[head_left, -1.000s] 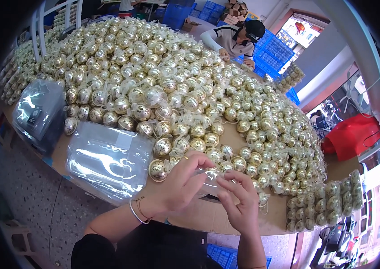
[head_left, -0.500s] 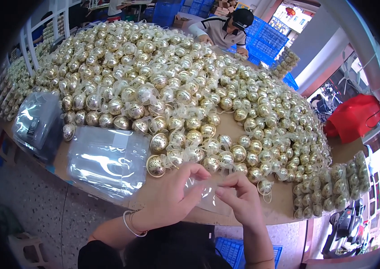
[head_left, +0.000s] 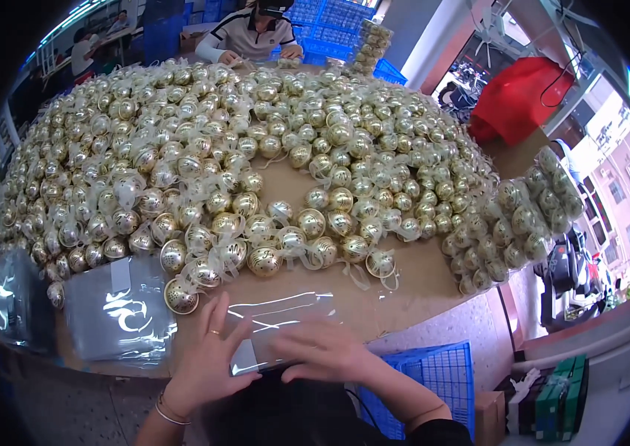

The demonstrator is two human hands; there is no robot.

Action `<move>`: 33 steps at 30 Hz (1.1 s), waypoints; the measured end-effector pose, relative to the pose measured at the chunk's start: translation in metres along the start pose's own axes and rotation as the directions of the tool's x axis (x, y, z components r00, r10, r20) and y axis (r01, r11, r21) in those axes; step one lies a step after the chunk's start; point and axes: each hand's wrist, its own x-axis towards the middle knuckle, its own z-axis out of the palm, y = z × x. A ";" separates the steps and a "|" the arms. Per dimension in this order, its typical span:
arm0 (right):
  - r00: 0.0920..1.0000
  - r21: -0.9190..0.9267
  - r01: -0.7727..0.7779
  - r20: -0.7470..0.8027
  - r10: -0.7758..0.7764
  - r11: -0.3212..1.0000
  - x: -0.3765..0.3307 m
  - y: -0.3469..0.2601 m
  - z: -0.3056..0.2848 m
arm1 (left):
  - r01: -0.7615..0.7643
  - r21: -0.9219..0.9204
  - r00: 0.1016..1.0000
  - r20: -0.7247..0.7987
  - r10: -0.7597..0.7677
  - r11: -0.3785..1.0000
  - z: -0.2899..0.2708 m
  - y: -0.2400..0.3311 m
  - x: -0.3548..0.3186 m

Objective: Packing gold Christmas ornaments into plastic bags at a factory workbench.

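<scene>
A clear plastic bag (head_left: 293,306) lies flat on the brown tabletop near the table's front edge, catching bright glare. My left hand (head_left: 214,355) has its fingers spread at the bag's left side. Over the bag's near right part, my right hand (head_left: 322,349) is stretched out flat, a little blurred. Neither hand grips anything. Just beyond the bag, a heap of shiny gold bells (head_left: 264,260) with pale sheer ribbons covers most of the table. One bell (head_left: 181,296) sits close to my left fingertips. Left of that hand lies a stack of clear bags (head_left: 120,312).
Another bag stack (head_left: 17,301) lies farther left. Packed bells in clear trays (head_left: 497,245) stand at the right edge. A blue crate (head_left: 434,379) is below the table. Across the heap sits a person (head_left: 252,33); a red cloth (head_left: 519,100) hangs at the far right.
My fingers have gone from pinching clear plastic to spread above a bag lying flat on the table. The whole view has swung to the right.
</scene>
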 end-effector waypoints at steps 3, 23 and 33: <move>0.805 -0.350 -0.446 -0.560 0.198 0.824 -0.029 0.062 -0.046 | -0.008 -0.031 0.999 -0.048 0.006 0.999 0.003 -0.003 -0.011; 0.771 -0.077 -0.634 0.012 0.636 0.770 -0.030 0.036 -0.034 | -0.104 -0.390 0.979 -0.204 0.025 0.915 0.029 -0.036 -0.018; 0.472 0.283 -0.861 0.755 0.456 0.423 0.052 0.017 -0.002 | -0.087 -0.442 0.996 -0.020 0.087 0.893 0.023 -0.030 0.008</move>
